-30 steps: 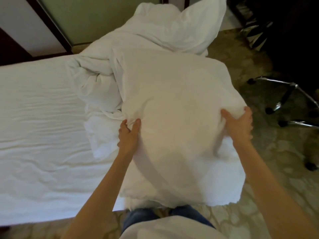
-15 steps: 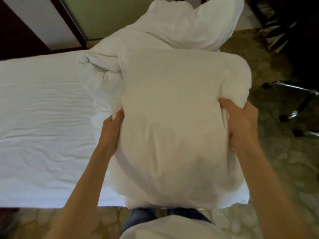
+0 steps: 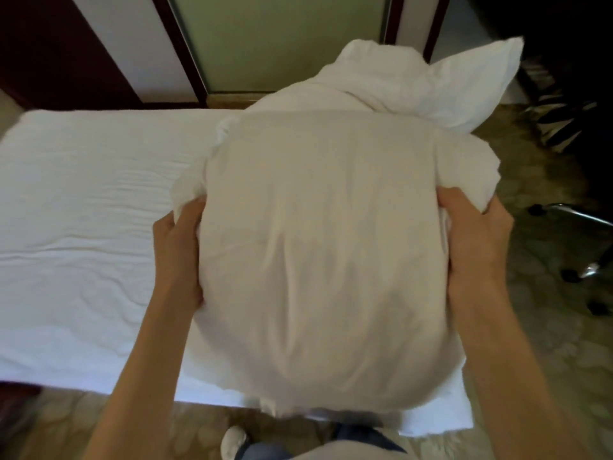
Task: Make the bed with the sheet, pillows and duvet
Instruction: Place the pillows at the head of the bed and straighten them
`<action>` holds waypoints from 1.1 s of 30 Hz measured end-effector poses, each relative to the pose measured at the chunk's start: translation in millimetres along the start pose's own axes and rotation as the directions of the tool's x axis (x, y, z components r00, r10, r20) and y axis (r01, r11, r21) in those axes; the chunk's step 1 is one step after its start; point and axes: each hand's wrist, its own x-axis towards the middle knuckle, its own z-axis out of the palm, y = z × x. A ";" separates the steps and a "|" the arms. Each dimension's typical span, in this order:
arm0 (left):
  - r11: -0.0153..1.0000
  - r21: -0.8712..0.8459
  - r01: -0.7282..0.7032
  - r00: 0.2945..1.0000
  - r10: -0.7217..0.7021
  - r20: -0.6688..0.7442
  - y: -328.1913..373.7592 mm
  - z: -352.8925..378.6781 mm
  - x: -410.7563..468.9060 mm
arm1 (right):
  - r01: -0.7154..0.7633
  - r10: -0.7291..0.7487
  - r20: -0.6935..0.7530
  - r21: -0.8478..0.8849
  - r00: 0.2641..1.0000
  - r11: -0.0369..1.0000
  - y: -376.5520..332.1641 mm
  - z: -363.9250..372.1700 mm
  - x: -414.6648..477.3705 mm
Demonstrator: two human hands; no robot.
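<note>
Head view: the sheeted bed [image 3: 83, 227] runs off the left edge, its right end hidden by the pillow [image 3: 318, 260] held above it; only the top of the duvet [image 3: 398, 84] shows beyond. The left hand [image 3: 179, 250] and right hand [image 3: 474, 240] grip the pillow's sides, fingertips sunk in fabric.

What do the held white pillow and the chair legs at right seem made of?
The plump white pillow looks cased in matte woven cloth, perhaps cotton: it creases softly where gripped. The shiny silver chair legs look like chromed metal, from bright glints.
</note>
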 end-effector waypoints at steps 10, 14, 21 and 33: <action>0.994 -0.032 0.100 0.993 -0.102 -0.052 -11.7 -183.5 66.2 | 0.021 -0.024 0.094 0.026 0.995 0.999 32.8 147.5 -118.6; 0.988 0.014 0.155 0.983 -0.153 -0.102 -16.1 -263.8 95.0 | -0.026 0.022 0.131 0.032 0.991 0.999 52.8 208.0 -168.7; 0.978 0.045 0.203 0.962 -0.191 -0.193 -25.3 -366.2 123.6 | -0.093 0.105 0.202 -0.067 0.974 0.993 82.8 299.3 -223.8; 0.961 -0.045 0.274 0.884 -0.270 -0.381 -42.8 -446.4 184.5 | -0.075 0.088 0.409 -0.047 0.909 0.996 103.0 437.6 -226.9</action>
